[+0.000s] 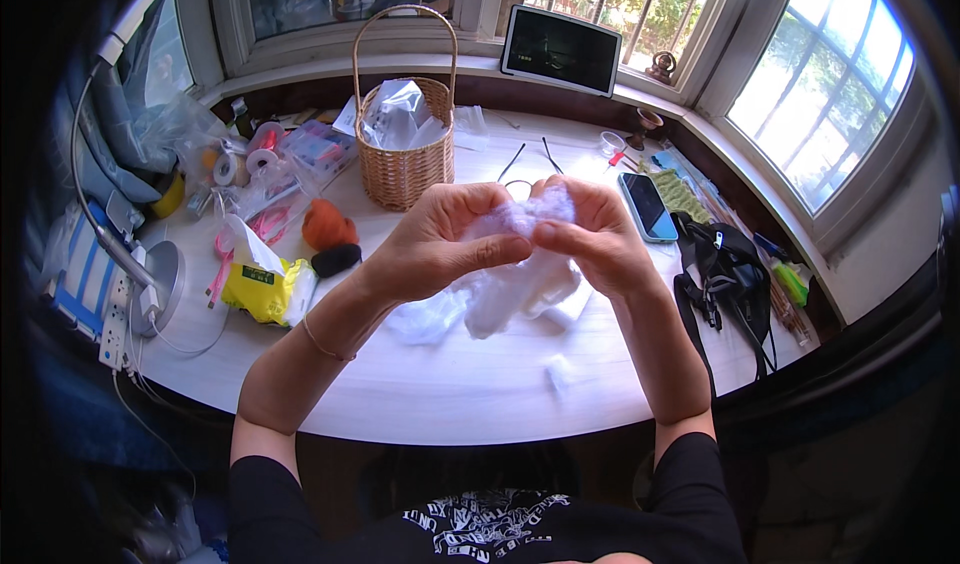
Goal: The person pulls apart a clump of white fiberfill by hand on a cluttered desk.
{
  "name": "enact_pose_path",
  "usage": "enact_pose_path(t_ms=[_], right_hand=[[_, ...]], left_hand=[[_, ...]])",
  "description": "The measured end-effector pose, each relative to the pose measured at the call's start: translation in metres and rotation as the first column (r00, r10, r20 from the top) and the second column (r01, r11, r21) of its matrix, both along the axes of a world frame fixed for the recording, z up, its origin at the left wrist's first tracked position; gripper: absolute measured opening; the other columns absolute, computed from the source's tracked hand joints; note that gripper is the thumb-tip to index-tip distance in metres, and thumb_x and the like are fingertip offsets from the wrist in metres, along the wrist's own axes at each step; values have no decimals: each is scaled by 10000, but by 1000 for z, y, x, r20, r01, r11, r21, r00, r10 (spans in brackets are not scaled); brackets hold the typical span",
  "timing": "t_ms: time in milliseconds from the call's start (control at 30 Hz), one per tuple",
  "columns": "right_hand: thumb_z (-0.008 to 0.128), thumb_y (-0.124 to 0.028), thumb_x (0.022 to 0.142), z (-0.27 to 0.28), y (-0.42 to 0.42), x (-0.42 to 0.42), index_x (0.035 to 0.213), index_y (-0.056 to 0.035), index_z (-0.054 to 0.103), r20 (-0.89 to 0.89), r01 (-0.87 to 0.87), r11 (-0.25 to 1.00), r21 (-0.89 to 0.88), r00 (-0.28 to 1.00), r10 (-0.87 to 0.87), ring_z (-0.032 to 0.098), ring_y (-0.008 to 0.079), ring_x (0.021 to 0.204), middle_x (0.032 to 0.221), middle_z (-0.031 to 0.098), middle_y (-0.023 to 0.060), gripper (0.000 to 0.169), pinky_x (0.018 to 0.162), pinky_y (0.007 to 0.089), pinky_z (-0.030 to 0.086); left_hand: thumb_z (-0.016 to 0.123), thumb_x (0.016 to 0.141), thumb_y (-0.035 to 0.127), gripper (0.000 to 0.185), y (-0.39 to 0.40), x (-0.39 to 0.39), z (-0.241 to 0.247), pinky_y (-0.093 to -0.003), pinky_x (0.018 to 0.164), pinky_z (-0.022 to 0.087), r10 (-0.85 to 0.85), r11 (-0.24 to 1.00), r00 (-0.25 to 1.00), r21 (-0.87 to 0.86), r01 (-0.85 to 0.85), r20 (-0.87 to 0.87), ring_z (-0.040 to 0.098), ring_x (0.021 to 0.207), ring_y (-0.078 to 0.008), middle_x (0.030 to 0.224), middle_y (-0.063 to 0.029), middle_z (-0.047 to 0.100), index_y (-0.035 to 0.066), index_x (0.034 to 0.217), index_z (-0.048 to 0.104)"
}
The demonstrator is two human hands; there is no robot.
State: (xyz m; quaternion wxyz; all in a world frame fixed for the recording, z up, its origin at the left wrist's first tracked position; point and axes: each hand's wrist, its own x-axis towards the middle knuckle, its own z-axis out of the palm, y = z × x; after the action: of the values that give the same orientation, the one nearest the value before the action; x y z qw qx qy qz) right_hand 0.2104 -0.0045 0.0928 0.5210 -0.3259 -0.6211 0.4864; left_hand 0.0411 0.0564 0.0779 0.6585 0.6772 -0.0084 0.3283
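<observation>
Between my two hands is a tuft of fluffy white fibre (517, 217), pinched by thumbs and fingers. My left hand (442, 245) grips its left side, and my right hand (600, 238) grips the other side. The thumb tips almost meet in front of the tuft. Below them a larger pile of white fibre (499, 310) lies on the table; whether it joins the held tuft I cannot tell. A small loose scrap of fibre (558, 375) rests closer to me. Dark-armed eyeglasses (513, 163) lie just beyond my hands, partly hidden by them.
A wicker basket (405, 166) holding plastic bags stands behind my left hand. Orange fibre (328, 224), a yellow tissue pack (262, 286) and a lamp base (161, 286) are on the left. To the right lie a phone (648, 205) and a black bag (724, 279). A tablet (561, 50) leans by the window.
</observation>
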Motion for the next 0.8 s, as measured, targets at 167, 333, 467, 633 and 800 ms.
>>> enact_pose_path(t_ms=[167,333,467,633,800], right_hand=[[681,-215,655,-2,0,2,812,-23,530,-355,-213,977,7,913,202,512,82,668,717,531,32,290,618,215,415],[678,-199,667,1,-2,-2,796,-13,549,-26,-75,996,50,997,77,499,75,637,711,524,24,261,591,195,400],[668,-164,676,-2,-2,0,780,-18,560,-144,-155,988,1,977,154,515,80,642,717,538,26,209,592,196,417],[673,-179,665,-6,1,-1,789,-34,544,-295,-197,977,-78,941,166,521,81,650,722,545,26,230,590,201,424],[668,-158,664,-4,2,0,789,-10,542,32,-48,998,39,998,47,503,74,644,737,533,32,231,594,198,407]], left_hand=[[621,727,153,220,3,0,-1,-192,642,443,-160,984,981,-66,168,106,512,718,-66,780,-31,547,12,873,538],[592,751,147,185,1,-1,-2,-170,626,436,-43,998,999,45,42,30,506,705,-57,782,-29,543,13,865,535],[584,757,175,202,0,-2,1,-165,616,434,-133,989,990,-59,135,36,511,704,-58,783,-31,546,18,874,531],[579,761,201,221,4,-2,-2,-170,611,436,-181,971,980,-146,191,79,513,706,-56,782,-31,545,24,882,526],[575,764,214,212,6,0,-5,-160,597,431,-121,988,992,-95,124,35,514,699,-50,776,-25,543,36,871,528]])
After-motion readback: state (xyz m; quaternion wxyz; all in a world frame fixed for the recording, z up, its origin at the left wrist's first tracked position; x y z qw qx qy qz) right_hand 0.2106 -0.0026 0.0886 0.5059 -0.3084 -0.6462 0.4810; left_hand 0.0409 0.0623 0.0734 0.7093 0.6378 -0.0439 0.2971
